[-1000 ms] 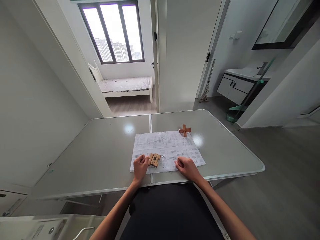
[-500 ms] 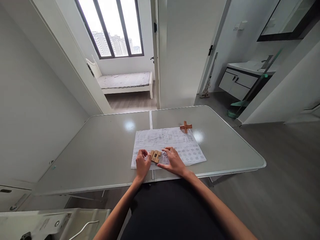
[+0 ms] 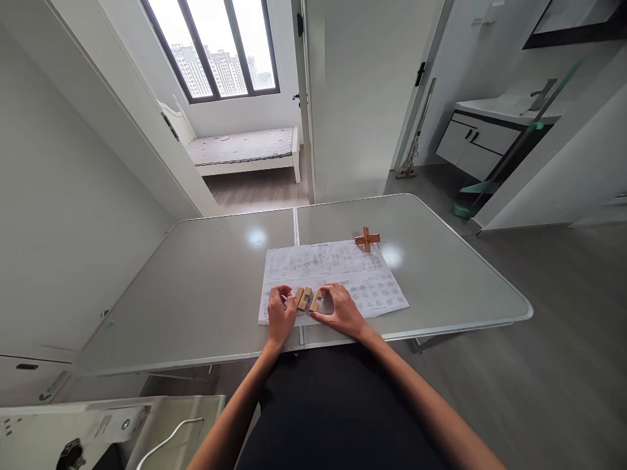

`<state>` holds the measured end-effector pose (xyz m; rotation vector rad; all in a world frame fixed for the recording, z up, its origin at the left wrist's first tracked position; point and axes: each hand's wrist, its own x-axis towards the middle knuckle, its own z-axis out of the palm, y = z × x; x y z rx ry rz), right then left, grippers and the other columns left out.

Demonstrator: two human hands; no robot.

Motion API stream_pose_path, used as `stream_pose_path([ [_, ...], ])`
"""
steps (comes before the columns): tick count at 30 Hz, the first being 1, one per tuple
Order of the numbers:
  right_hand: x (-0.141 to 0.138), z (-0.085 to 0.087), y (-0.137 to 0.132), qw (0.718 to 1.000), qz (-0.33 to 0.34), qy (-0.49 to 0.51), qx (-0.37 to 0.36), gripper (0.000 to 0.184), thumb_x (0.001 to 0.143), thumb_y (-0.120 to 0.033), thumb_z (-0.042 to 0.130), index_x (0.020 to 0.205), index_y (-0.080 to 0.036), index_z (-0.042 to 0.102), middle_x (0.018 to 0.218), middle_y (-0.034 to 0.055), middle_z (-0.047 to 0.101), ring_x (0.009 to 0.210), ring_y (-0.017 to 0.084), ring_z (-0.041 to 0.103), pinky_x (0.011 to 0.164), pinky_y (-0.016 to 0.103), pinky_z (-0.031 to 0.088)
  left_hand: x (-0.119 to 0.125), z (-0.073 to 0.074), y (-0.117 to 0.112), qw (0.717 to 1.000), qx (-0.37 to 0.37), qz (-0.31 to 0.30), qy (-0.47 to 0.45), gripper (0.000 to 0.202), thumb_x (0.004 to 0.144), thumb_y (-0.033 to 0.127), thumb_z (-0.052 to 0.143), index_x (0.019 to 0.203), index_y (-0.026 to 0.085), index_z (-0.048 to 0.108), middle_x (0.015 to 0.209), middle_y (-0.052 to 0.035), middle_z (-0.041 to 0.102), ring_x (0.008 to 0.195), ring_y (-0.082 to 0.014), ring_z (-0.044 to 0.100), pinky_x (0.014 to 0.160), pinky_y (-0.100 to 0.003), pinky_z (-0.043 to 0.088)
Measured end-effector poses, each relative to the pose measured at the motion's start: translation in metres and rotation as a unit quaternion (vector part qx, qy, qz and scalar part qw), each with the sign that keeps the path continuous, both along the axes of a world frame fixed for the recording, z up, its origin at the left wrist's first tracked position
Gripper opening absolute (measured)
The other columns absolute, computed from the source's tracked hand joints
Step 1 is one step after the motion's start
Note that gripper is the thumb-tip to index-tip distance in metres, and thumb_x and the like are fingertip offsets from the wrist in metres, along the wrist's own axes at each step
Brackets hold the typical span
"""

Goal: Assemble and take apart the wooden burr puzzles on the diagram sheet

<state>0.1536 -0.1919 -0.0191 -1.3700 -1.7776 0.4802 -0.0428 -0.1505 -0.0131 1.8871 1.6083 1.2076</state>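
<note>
Two notched wooden puzzle pieces [image 3: 304, 299] lie side by side on a printed sheet [image 3: 287, 262]. A third notched wooden puzzle piece [image 3: 316, 301] sits a little to their right, tilted, with my right hand [image 3: 341, 313] closed on it. The thumb is at its near end and the fingertips are at its far end. My left hand [image 3: 281, 318] rests at the left side of the pair, fingers curled in and fingertips up against the leftmost piece. Whatever is inside its curl is hidden. A reddish-brown wooden cross-shaped puzzle [image 3: 367, 239] stands at the sheet's far right corner.
The sheet lies over the seam of a grey-green folding table [image 3: 215, 281] with a pale raised rim. A white cable [image 3: 171, 435] crosses a shelf-like surface at lower left. Beyond the table are a door [image 3: 357, 98], a bed [image 3: 245, 149] and a washbasin cabinet [image 3: 482, 140].
My right hand has closed on the rightmost puzzle piece and drawn it slightly right, opening a gap from the other two. My left hand stays by the pair. The camera view has shifted slightly.
</note>
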Motion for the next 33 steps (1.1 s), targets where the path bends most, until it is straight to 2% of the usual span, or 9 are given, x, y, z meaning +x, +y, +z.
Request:
stream_pose_path([
  [4, 0.003, -0.001, -0.002, 1.000, -0.001, 0.028, -0.006, 0.050, 0.081, -0.036, 0.084, 0.124, -0.023, 0.060, 0.116, 0.0105, 0.068, 0.106, 0.031, 0.065, 0.095, 0.045, 0.054, -0.002, 0.002, 0.000, 0.999, 0.003, -0.022, 0.037, 0.013, 0.091, 0.020, 0.051, 0.103, 0.021, 0.058, 0.100, -0.0078, 0.065, 0.085, -0.0229, 0.065, 0.080, -0.037, 0.054],
  [8, 0.004, -0.003, -0.003, 0.999, 0.000, 0.047, -0.014, 0.052, 0.081, -0.036, 0.084, 0.125, -0.022, 0.059, 0.115, 0.0109, 0.068, 0.103, 0.031, 0.066, 0.093, 0.044, 0.055, -0.010, 0.007, -0.002, 0.994, 0.011, -0.046, 0.095, 0.014, 0.092, 0.033, 0.062, 0.101, 0.022, 0.064, 0.104, -0.0103, 0.066, 0.102, -0.0307, 0.063, 0.096, -0.046, 0.050],
  [11, 0.005, -0.002, -0.004, 0.998, 0.000, 0.057, -0.019, 0.053, 0.082, -0.036, 0.084, 0.126, -0.022, 0.059, 0.117, 0.0114, 0.068, 0.103, 0.030, 0.066, 0.093, 0.044, 0.055, -0.017, 0.010, -0.005, 0.990, 0.009, -0.049, 0.134, 0.019, 0.092, 0.041, 0.068, 0.094, 0.023, 0.069, 0.106, -0.0115, 0.066, 0.108, -0.0346, 0.060, 0.100, -0.050, 0.046],
  [21, 0.005, 0.000, -0.004, 0.998, -0.005, 0.064, -0.026, 0.055, 0.082, -0.035, 0.083, 0.129, -0.022, 0.059, 0.115, 0.0101, 0.069, 0.101, 0.029, 0.067, 0.093, 0.043, 0.055, -0.026, 0.011, -0.008, 0.984, 0.012, -0.076, 0.158, 0.018, 0.098, 0.040, 0.063, 0.096, 0.025, 0.074, 0.106, -0.0087, 0.069, 0.107, -0.0299, 0.063, 0.100, -0.044, 0.047],
  [27, 0.006, 0.001, -0.005, 0.997, -0.007, 0.070, -0.025, 0.054, 0.084, -0.039, 0.082, 0.129, -0.023, 0.058, 0.116, 0.0102, 0.068, 0.101, 0.029, 0.067, 0.092, 0.043, 0.057, -0.027, 0.010, -0.007, 0.987, 0.006, -0.054, 0.154, 0.024, 0.104, 0.038, 0.052, 0.103, 0.023, 0.070, 0.107, -0.0096, 0.072, 0.104, -0.0298, 0.063, 0.097, -0.045, 0.048],
  [30, 0.006, 0.001, -0.005, 0.997, -0.008, 0.071, -0.027, 0.054, 0.084, -0.037, 0.083, 0.129, -0.023, 0.057, 0.113, 0.0089, 0.068, 0.100, 0.029, 0.067, 0.093, 0.044, 0.057, -0.027, 0.010, -0.007, 0.987, 0.006, -0.030, 0.159, 0.025, 0.103, 0.043, 0.056, 0.106, 0.023, 0.071, 0.115, -0.0125, 0.070, 0.114, -0.0349, 0.058, 0.100, -0.051, 0.045],
  [33, 0.006, 0.001, -0.006, 0.997, -0.009, 0.069, -0.029, 0.055, 0.083, -0.037, 0.084, 0.129, -0.023, 0.057, 0.113, 0.0087, 0.068, 0.100, 0.029, 0.067, 0.094, 0.045, 0.057, -0.027, 0.010, -0.008, 0.987, 0.007, -0.026, 0.160, 0.024, 0.101, 0.044, 0.060, 0.099, 0.024, 0.073, 0.115, -0.0125, 0.069, 0.114, -0.0357, 0.057, 0.101, -0.053, 0.043],
])
